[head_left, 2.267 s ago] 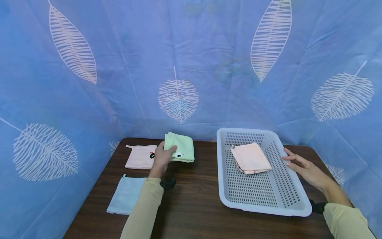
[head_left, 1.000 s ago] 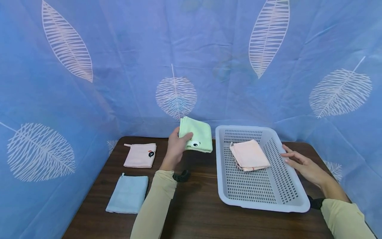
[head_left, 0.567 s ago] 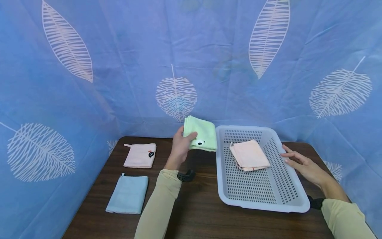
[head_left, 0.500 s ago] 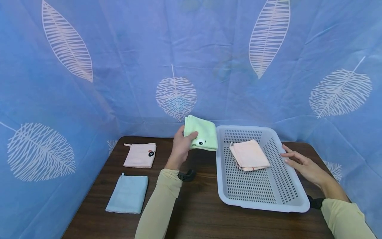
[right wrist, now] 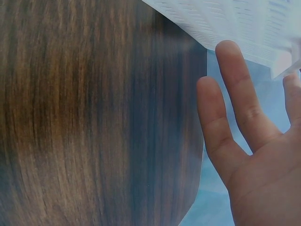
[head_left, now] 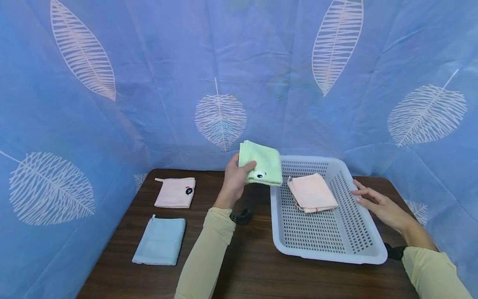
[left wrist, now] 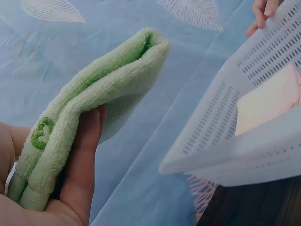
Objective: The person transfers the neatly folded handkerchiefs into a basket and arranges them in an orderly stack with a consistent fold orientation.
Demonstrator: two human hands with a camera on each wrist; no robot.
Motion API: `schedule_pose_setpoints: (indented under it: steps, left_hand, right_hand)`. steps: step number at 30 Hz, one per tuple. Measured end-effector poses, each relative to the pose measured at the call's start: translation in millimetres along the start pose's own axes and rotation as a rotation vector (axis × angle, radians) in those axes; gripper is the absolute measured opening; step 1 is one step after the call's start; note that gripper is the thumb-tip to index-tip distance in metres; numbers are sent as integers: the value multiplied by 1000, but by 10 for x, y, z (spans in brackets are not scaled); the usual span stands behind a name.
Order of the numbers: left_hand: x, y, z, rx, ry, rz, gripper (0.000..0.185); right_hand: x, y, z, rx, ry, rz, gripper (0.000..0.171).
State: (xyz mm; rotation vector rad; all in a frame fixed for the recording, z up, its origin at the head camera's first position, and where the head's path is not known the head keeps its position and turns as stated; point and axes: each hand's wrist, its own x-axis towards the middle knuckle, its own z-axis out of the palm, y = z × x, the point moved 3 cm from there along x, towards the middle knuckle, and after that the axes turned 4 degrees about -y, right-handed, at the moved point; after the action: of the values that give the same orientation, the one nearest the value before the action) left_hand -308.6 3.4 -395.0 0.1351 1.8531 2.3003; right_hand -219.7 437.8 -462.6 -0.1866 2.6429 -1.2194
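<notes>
Pinched between the thumb and fingers of my left hand (head_left: 234, 179) is a folded light green towel (head_left: 266, 161) with an embroidered eye. The towel is in the air, its right side overlapping the back left corner of the white plastic basket (head_left: 276, 232) in the head view. In the left wrist view the green towel's folded layers (left wrist: 108, 75) show above my fingers. My right hand (head_left: 384, 211) is at the basket's right rim with fingers extended. A folded pale pink towel (head_left: 313, 193) lies inside the basket.
On the left of the dark wooden table (head_left: 246, 270) lie a pink towel (head_left: 173, 193) with a black round patch and a light blue towel (head_left: 160, 241). A blue leaf-print cloth (head_left: 168, 83) hangs behind and at the sides.
My left hand has lifted the green towel off the table beside the pink towel and carried it right to the basket's back left corner. My right hand stays at the rim.
</notes>
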Motion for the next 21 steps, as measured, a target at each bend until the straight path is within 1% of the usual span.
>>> schedule_pose_setpoints:
  steps: [5,13,21]
  left_hand:
    - [22,-43,107,-19,-7,-17,50]
    - [39,-91,308,-42,3,-32,50]
    - [37,-160,479,-56,7,-36,56]
  right_hand:
    - [-1,-17,-6,3,-4,-1,51]
    - [6,-15,-19,-12,2,5,51]
    - [2,-3,-6,2,-1,8,51]
